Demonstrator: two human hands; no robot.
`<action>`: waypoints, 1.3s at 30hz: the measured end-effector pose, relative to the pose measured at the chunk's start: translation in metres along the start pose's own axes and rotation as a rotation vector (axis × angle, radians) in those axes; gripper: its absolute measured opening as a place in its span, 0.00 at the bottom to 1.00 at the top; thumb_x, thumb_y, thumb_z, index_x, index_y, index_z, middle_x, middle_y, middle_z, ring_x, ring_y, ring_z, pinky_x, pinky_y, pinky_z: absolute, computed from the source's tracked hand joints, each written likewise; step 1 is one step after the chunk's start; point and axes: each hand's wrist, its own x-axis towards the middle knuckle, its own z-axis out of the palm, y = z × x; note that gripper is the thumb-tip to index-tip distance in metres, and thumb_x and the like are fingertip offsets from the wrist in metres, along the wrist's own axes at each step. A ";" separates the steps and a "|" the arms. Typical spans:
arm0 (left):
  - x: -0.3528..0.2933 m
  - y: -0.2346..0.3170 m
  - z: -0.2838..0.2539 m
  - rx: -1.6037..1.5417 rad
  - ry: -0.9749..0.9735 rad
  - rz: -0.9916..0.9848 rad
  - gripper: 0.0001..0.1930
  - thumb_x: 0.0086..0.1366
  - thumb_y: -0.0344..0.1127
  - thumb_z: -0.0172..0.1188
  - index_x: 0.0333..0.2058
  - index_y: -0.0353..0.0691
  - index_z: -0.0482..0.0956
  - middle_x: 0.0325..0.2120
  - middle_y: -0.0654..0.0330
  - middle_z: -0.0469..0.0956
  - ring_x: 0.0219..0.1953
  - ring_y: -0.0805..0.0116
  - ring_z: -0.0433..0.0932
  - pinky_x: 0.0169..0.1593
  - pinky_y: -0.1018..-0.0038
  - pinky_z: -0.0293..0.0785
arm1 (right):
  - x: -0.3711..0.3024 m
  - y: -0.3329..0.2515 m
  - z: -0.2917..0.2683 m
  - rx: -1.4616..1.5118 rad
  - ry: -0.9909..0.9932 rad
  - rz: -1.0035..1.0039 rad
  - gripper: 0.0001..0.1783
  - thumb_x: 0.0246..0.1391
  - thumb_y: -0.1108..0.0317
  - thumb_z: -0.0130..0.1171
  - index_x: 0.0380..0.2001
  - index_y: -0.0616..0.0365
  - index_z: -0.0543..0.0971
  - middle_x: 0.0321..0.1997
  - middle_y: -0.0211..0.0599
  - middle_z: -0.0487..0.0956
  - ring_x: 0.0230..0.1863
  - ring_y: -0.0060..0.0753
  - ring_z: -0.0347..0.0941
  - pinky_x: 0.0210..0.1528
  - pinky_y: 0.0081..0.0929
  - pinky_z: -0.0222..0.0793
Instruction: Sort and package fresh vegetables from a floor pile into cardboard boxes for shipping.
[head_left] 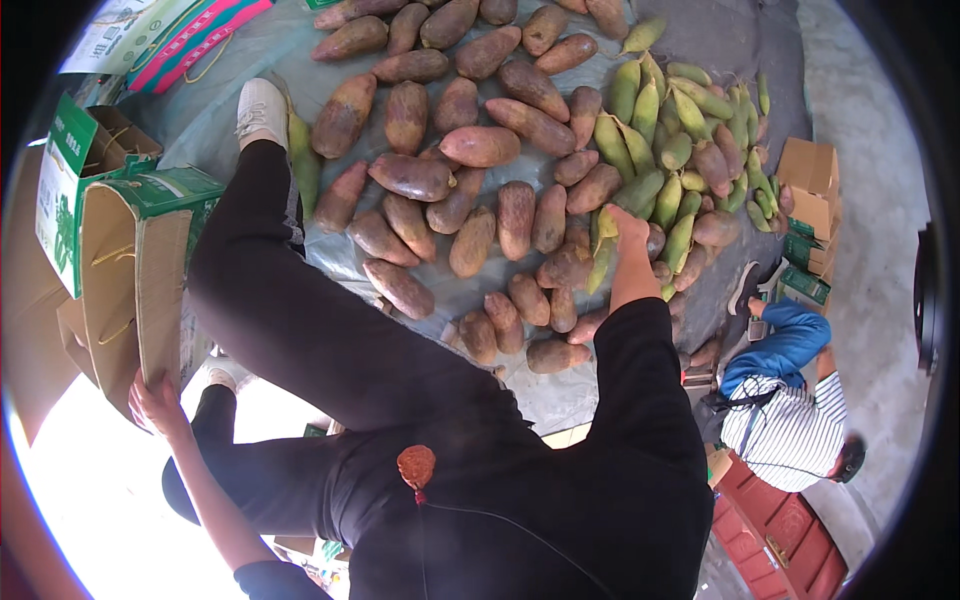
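Observation:
My left hand (157,404) is closed on the lower edge of an open cardboard box (160,290), green and white outside, with thin cord handles. My right arm reaches out over the ground sheet. At its end my right hand (627,226) is closed at the top of a long yellow-green gourd-like fruit (600,262); its fingertips are partly hidden. Around that hand lie thick oblong brownish-purple tubers or fruits (516,218) and a heap of long green gourd-like fruits (678,240). Their exact kind cannot be told.
My shoe (262,110) stands on the blue-grey sheet (225,130) beside the produce. Another green-and-white box (62,200) stands at the far left. A person in a striped shirt (790,425) squats at the right, near stacked cartons (808,175) and a red panelled chest-like object (780,525).

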 end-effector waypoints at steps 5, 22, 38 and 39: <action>0.001 0.001 -0.009 -0.005 0.016 0.007 0.20 0.52 0.40 0.62 0.44 0.43 0.73 0.39 0.57 0.75 0.46 0.54 0.71 0.50 0.59 0.64 | -0.032 0.009 -0.003 0.463 -0.456 0.090 0.31 0.34 0.50 0.70 0.43 0.49 0.75 0.38 0.29 0.74 0.43 0.29 0.66 0.49 0.28 0.59; 0.005 0.032 -0.046 -0.143 -0.067 -0.113 0.22 0.42 0.30 0.68 0.40 0.44 0.76 0.41 0.59 0.74 0.49 0.59 0.69 0.55 0.61 0.57 | -0.363 -0.212 -0.051 0.230 -1.291 -1.140 0.29 0.38 0.66 0.62 0.46 0.67 0.73 0.42 0.33 0.76 0.43 0.25 0.70 0.51 0.23 0.63; 0.002 0.026 -0.047 -0.282 -0.058 -0.090 0.20 0.44 0.29 0.66 0.40 0.45 0.75 0.37 0.60 0.73 0.49 0.60 0.68 0.59 0.55 0.52 | -0.711 -0.258 0.014 -0.226 -0.443 -2.556 0.38 0.34 0.45 0.64 0.50 0.53 0.75 0.42 0.46 0.78 0.44 0.46 0.74 0.49 0.37 0.67; 0.004 0.028 -0.046 -0.285 -0.038 -0.073 0.20 0.44 0.30 0.66 0.40 0.45 0.75 0.37 0.60 0.73 0.49 0.60 0.68 0.59 0.55 0.53 | -0.710 -0.256 0.016 -0.035 -0.392 -2.590 0.39 0.35 0.42 0.63 0.51 0.51 0.74 0.43 0.47 0.78 0.45 0.47 0.74 0.50 0.38 0.67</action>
